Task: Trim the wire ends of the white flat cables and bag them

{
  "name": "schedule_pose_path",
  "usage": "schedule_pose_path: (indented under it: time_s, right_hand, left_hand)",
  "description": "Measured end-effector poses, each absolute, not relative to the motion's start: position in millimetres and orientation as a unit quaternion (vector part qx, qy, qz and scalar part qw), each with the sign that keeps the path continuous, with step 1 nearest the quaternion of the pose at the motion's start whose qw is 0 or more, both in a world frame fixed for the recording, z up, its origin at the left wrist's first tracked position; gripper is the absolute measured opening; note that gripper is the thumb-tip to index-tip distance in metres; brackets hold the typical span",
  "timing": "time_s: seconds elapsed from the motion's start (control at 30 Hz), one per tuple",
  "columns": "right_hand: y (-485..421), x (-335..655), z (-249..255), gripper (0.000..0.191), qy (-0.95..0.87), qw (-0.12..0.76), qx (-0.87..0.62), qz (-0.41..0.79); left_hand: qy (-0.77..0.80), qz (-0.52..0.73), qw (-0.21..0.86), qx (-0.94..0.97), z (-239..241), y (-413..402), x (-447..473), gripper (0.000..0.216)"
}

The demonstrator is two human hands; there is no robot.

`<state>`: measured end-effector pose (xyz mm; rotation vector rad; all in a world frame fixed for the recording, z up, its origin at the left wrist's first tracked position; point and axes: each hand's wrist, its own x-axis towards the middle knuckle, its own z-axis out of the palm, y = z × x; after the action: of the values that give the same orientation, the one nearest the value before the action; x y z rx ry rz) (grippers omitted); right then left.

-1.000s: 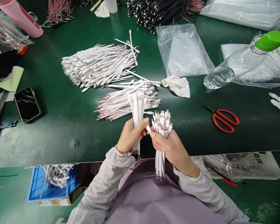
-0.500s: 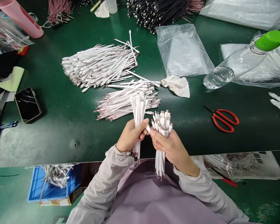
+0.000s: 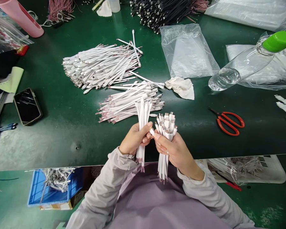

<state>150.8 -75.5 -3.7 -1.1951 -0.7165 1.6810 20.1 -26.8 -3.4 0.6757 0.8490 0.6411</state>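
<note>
My left hand (image 3: 137, 136) is closed around a bundle of short white cables (image 3: 143, 114), their frayed pinkish wire ends hanging below the fist. My right hand (image 3: 175, 149) grips a second bundle of white cables (image 3: 166, 125), with the metal-tipped connectors pointing up. Between the two hands, a single white connector (image 3: 152, 131) is pinched by the fingertips of both. Just beyond the hands lies a small pile of white cables (image 3: 131, 103). Farther back and to the left is a larger pile of the same cables (image 3: 100, 66).
Red-handled scissors (image 3: 230, 123) lie to the right, near a tilted clear bottle (image 3: 243, 68) with a green cap. A crumpled cloth (image 3: 181, 87) and plastic bags (image 3: 189, 54) sit behind. At left is a phone (image 3: 28, 106); below the edge, a blue bin (image 3: 33, 194) holds white scraps.
The bundle in my left hand has shifted slightly to the right and its tops have fanned out a little. Both hands keep nearly the same place and grip.
</note>
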Motion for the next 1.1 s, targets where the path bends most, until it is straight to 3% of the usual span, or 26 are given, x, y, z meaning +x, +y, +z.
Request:
schedule_pose_path:
  time_s: [0.6,0.87,1.1]
  right_hand:
    - [-77.9,145.2,-7.6,0.037,-0.269,0.493,-0.500,0.659]
    - [-79.2,145.9,-7.5,0.027,-0.248,0.507,-0.453,0.690]
    - [-77.7,146.8,-8.0,0.030,-0.252,0.491,-0.470,0.689]
  left_hand:
    - [0.382,0.303,0.819,0.302,-7.0,-27.5,22.8,0.048]
    - [0.388,0.307,0.816,0.300,-9.7,-26.1,22.1,0.048]
    - [0.391,0.304,0.810,0.316,-7.4,-26.4,21.8,0.050]
